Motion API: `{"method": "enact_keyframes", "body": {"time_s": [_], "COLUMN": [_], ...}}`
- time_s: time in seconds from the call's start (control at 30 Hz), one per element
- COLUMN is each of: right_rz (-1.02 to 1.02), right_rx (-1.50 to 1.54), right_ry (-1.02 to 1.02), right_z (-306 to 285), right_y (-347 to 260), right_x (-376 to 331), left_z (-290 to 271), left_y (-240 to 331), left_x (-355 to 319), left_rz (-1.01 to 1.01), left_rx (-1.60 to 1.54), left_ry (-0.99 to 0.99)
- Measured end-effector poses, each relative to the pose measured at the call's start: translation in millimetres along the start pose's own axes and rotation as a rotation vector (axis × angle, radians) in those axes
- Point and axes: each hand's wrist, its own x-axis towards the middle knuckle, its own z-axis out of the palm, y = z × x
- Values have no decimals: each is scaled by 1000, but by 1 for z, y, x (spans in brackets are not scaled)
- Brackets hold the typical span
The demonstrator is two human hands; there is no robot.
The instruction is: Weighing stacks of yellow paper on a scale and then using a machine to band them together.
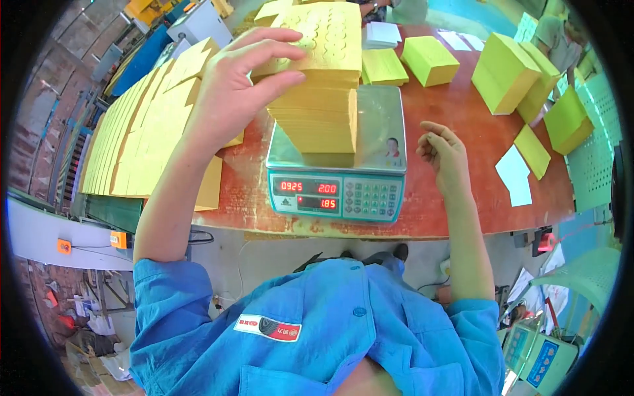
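A tall stack of yellow paper sheets (314,122) stands on the metal pan of a counter scale (335,195). Its top sheet (330,39) bears rows of small curved marks. My left hand (247,76) is at the upper left edge of the stack, thumb and fingers apart; whether they touch the paper I cannot tell. Red digits glow on the scale's display, beside a keypad. To the right of the pan, my right hand (441,148) hovers above the table with its fingers curled in and no object visible in them.
Long rows of yellow paper stacks (148,132) cover the left of the reddish table (432,198). More yellow blocks (505,72) stand at the right, near a white sheet (514,175). White paper (383,34) lies behind the scale. Other people (561,39) are at the far side.
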Motion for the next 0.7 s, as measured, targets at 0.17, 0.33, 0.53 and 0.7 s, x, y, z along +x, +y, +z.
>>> {"method": "enact_keyframes", "body": {"time_s": [0.17, 0.33, 0.53, 0.7], "right_rz": [-14, 4, 37, 64], "right_rx": [6, 31, 259, 588], "right_ry": [-8, 24, -203, -483], "right_z": [-7, -14, 8, 23], "right_y": [6, 8, -25, -71], "right_x": [-2, -3, -25, -63], "left_z": [0, 3, 18, 84], "left_y": [0, -1, 44, 101], "left_x": [9, 12, 6, -32], "left_rz": [-49, 68, 123, 597], "left_rx": [-15, 144, 158, 195], "left_ry": [-60, 14, 205, -78]}}
